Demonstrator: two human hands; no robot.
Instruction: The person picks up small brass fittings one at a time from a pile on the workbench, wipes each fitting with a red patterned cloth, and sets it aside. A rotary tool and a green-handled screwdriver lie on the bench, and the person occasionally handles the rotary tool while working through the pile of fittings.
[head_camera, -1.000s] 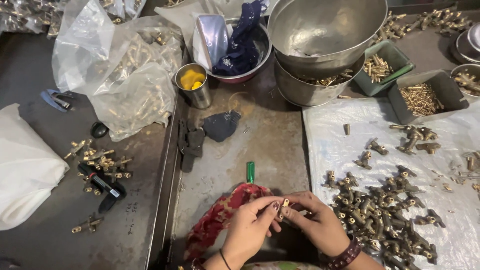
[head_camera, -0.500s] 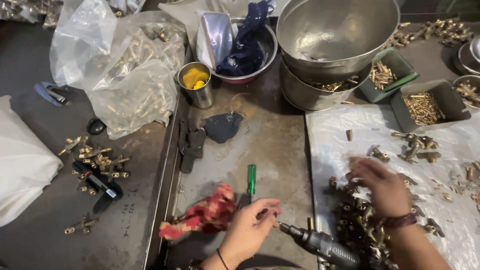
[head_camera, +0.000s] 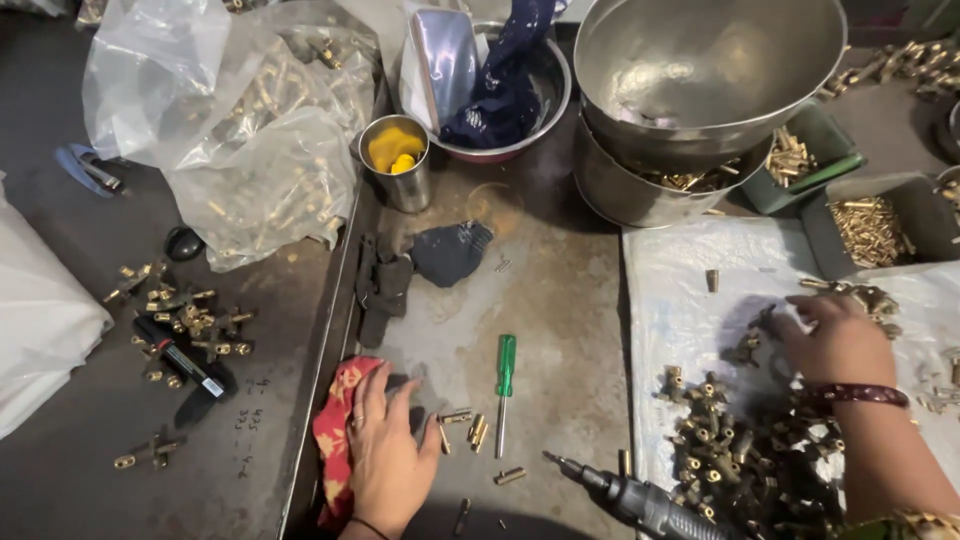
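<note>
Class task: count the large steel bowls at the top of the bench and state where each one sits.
3. A tilted empty bowl is stacked on a bowl of brass parts; left of them stands a bowl holding blue cloth. Others may be hidden beyond the frame.

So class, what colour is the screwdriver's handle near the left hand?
Green: the screwdriver shows it clearly in the head view, lying on the table.

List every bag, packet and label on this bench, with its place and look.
Clear plastic bag: upper left, crumpled, holding brass parts.
White bag: left edge, soft, bulging.
Shiny bluish packet: upright in the red-rimmed steel bowl, beside dark blue cloth.
Marker: black, with a small white-and-red label, among brass fittings at left.
No screens or signs.
</note>
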